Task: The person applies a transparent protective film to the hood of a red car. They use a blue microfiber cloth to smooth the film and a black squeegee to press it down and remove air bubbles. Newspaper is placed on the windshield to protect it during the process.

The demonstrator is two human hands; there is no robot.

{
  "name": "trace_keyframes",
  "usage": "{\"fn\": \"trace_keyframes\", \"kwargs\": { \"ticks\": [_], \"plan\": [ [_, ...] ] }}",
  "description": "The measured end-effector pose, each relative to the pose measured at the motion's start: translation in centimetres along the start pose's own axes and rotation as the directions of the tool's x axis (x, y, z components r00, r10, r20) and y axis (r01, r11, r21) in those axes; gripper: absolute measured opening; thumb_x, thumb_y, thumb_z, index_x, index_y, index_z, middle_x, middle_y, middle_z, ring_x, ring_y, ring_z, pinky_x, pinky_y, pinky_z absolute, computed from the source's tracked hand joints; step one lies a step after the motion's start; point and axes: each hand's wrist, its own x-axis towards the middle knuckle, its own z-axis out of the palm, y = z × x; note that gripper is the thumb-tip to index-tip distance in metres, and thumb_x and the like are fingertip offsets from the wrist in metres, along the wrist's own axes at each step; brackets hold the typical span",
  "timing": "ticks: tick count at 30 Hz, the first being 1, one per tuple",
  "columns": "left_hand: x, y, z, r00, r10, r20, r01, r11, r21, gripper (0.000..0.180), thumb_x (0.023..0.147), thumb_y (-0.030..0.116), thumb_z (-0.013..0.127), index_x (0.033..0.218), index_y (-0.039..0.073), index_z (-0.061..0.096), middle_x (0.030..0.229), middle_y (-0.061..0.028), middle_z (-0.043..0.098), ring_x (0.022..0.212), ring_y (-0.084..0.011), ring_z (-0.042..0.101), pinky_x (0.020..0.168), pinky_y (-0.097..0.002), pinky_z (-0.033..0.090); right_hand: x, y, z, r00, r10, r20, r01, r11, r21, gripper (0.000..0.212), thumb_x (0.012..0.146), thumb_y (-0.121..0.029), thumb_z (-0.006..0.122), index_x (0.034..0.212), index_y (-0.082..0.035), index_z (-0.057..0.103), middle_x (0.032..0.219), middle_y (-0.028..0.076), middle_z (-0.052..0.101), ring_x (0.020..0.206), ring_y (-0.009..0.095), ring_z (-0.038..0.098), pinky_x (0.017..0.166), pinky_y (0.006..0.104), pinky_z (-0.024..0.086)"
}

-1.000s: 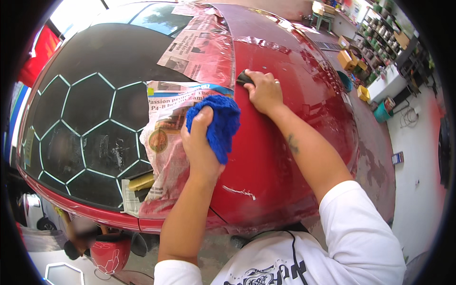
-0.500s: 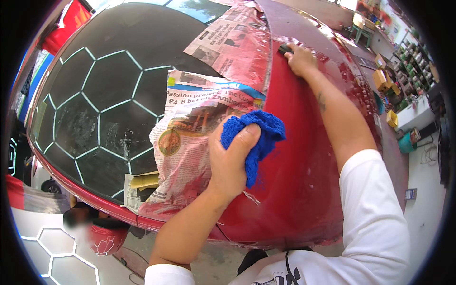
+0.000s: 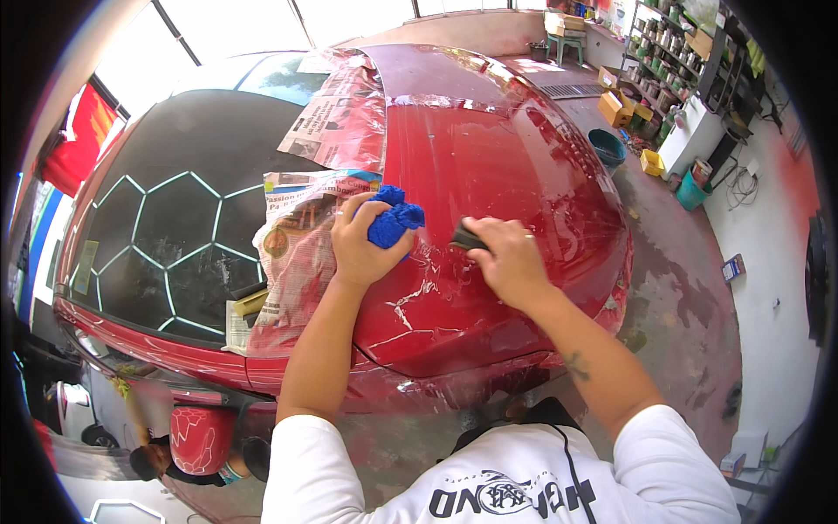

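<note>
My left hand (image 3: 353,246) is closed around a bunched blue cloth (image 3: 393,220), held over the near left part of the red car hood (image 3: 476,162). Below the cloth, whitish streaks of liquid lie on the paint. To the right, my right hand (image 3: 513,264) grips a small dark block (image 3: 467,235), like a sanding block, low at the hood; whether it touches the paint I cannot tell. Wet shine covers much of the hood. Wet newspaper sheets (image 3: 305,236) lie along the windshield side, left of my left hand.
The dark windshield (image 3: 201,131) reflects hexagonal lights. A red side mirror (image 3: 201,437) juts out at the lower left, with another person (image 3: 161,456) crouching beside it. Beyond the hood stand a dark tub (image 3: 607,148), a teal bucket (image 3: 695,188), boxes (image 3: 616,108) and shelves of cans (image 3: 668,52).
My right hand has come back with the block from the hood's far side toward me. The view has shifted, showing more of the hood. My left hand still holds the cloth; more liquid streaks show beneath it.
</note>
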Motion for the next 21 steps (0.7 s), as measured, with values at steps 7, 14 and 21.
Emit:
{"fn": "trace_keyframes", "kwargs": {
  "ticks": [7, 14, 21],
  "plan": [
    [-4.1, 6.4, -1.6, 0.834, -0.055, 0.548, -0.053, 0.983, 0.178, 0.070, 0.070, 0.053, 0.099, 0.128, 0.021, 0.081, 0.137, -0.0168, 0.071, 0.135, -0.0444, 0.064, 0.117, -0.0588, 0.050, -18.2, 19.4, -18.3, 0.862, 0.457, -0.220, -0.499, 0.842, -0.204, 0.056, 0.096, -0.009, 0.078, 0.152, -0.011, 0.068, 0.142, 0.018, 0.073, 0.134, 0.038, 0.064, 0.118, 0.0492, 0.048],
    [-0.3, 0.7, 6.6, 0.878, -0.201, 0.435, 0.024, 0.925, 0.380, 0.046, 0.078, 0.043, 0.093, 0.109, 0.012, 0.081, 0.135, -0.0203, 0.072, 0.131, -0.0452, 0.066, 0.112, -0.0552, 0.054, -49.4, 35.3, -24.4, 0.440, 0.896, -0.055, -0.780, 0.351, -0.518, 0.058, 0.096, -0.006, 0.080, 0.152, -0.008, 0.065, 0.145, 0.018, 0.071, 0.137, 0.039, 0.065, 0.118, 0.0494, 0.049],
    [14.7, -12.4, 22.0, 0.848, -0.470, 0.246, 0.150, 0.657, 0.739, 0.047, 0.092, 0.046, 0.080, 0.116, 0.006, 0.076, 0.128, -0.0239, 0.073, 0.124, -0.0448, 0.069, 0.107, -0.0527, 0.057, -53.0, 39.6, -23.6, 0.171, 0.983, 0.066, -0.871, 0.182, -0.455, 0.060, 0.087, -0.003, 0.087, 0.145, -0.005, 0.070, 0.137, 0.022, 0.075, 0.129, 0.043, 0.068, 0.114, 0.0502, 0.052]
  ]
}}
